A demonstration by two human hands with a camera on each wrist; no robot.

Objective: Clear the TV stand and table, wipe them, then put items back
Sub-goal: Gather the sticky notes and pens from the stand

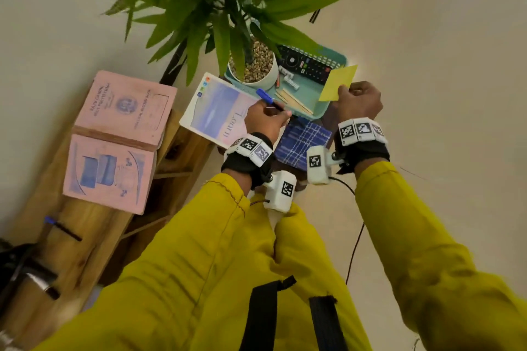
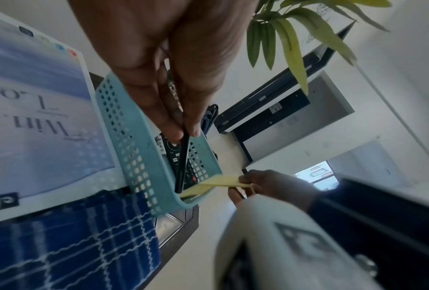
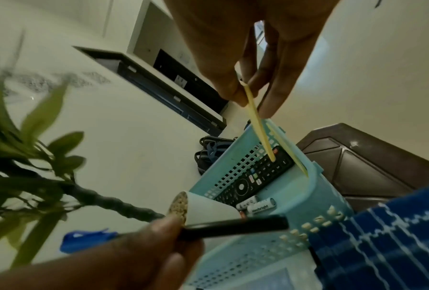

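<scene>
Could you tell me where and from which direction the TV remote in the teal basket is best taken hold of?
I'd grip the remote across its narrow width near the middle, coming from above. It lies flat and face up in the teal basket; the basket's wall and the plant pot seem to block its ends.

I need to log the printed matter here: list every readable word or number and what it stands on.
"Hewbright": battery in the teal basket.
"3", "6", "9": buttons on the remote.
"PRACTICAL RECORD BOOK": pink book; its other lines are too small.
White book: title only partly legible, roughly "Win" and "Lo...".
</scene>
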